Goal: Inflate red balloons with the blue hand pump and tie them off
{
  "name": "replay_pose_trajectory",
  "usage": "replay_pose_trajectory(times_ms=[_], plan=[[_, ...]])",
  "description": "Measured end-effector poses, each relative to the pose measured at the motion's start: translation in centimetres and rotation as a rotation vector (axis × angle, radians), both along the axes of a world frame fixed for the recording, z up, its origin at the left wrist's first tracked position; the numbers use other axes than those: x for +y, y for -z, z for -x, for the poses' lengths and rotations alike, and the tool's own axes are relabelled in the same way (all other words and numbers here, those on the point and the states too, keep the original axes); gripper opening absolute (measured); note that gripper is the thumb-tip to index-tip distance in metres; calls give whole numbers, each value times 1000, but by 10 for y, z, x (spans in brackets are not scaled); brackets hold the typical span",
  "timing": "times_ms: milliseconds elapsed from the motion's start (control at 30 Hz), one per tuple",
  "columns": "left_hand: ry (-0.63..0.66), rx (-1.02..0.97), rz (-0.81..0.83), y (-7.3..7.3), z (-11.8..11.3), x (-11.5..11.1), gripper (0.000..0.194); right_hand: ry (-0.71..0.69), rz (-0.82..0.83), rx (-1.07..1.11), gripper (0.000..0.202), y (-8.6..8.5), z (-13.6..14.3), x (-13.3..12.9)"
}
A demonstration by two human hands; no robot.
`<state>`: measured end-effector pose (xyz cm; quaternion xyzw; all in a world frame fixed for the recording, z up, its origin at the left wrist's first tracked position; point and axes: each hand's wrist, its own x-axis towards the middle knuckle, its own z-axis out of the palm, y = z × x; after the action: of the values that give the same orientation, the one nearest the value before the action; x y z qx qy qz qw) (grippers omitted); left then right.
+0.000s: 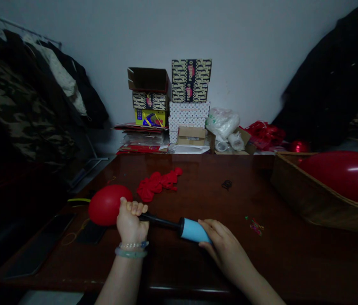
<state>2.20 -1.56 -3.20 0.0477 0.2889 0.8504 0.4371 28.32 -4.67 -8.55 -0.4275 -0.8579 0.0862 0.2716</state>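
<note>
A partly inflated red balloon is at the left end of a hand pump with a blue body and a black shaft. My left hand is closed round the joint between balloon and pump, hiding the balloon's neck. On the pump's blue end, my right hand has its fingers wrapped over the body. The pump lies roughly level above the brown table. Just beyond my left hand is a pile of flat red balloons.
A wicker basket with a large red balloon stands at the right. Black bands and small coloured bands lie on the table. A dark phone-like slab is at the left; stacked boxes stand behind.
</note>
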Motion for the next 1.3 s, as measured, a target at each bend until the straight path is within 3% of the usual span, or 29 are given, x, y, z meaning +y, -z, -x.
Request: replay_pose_trajectory(times_ms=[433,700,900,1300], plan=[[44,-12,-23,13,-45,-1,46,42,20,-3,43,-7,5,-4],[77,32,5,12,-63,-4,49,61,96,61,48,-4,19,-13],[91,77,-21,4,-53,-4,49,31,105,83,51,-6,21,-15],[1,31,-35,-5,-3,-1,47,-70,1,43,45,-10,-4,3]])
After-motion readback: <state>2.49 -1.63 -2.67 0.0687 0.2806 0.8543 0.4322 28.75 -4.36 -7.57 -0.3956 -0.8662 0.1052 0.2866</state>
